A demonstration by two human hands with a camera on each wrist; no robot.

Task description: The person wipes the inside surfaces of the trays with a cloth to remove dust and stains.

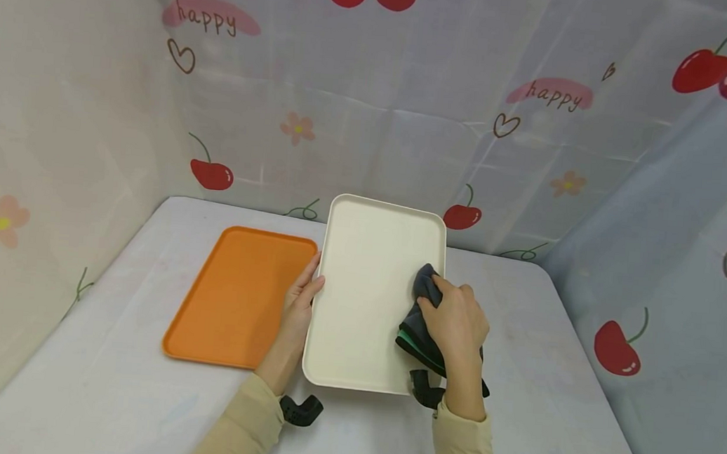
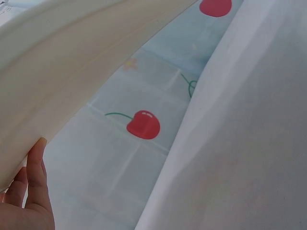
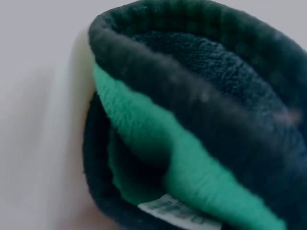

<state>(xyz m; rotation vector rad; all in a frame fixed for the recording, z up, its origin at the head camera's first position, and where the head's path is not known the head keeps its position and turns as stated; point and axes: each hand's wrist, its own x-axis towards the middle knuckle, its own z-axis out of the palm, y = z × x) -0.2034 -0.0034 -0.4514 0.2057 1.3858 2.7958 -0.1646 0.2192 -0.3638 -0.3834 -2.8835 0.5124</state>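
My left hand [image 1: 298, 303] grips the left edge of a cream rectangular tray [image 1: 365, 290], thumb over the rim. The tray is tilted up toward me, raised off the table; the left wrist view shows fingers [image 2: 36, 167] against its underside. My right hand [image 1: 458, 321] holds a folded cloth [image 1: 422, 329], dark grey with a green side, against the right part of the tray's face. Close up in the right wrist view, the cloth [image 3: 144, 115] hangs in loose folds with a white label [image 3: 177, 211]; that hand is mostly hidden there.
An orange tray [image 1: 238, 296] lies flat on the white-covered table [image 1: 547, 409], left of the cream one and partly behind my left hand. Printed curtains [image 1: 384, 116] with cherries and hearts stand around the table at the back and both sides.
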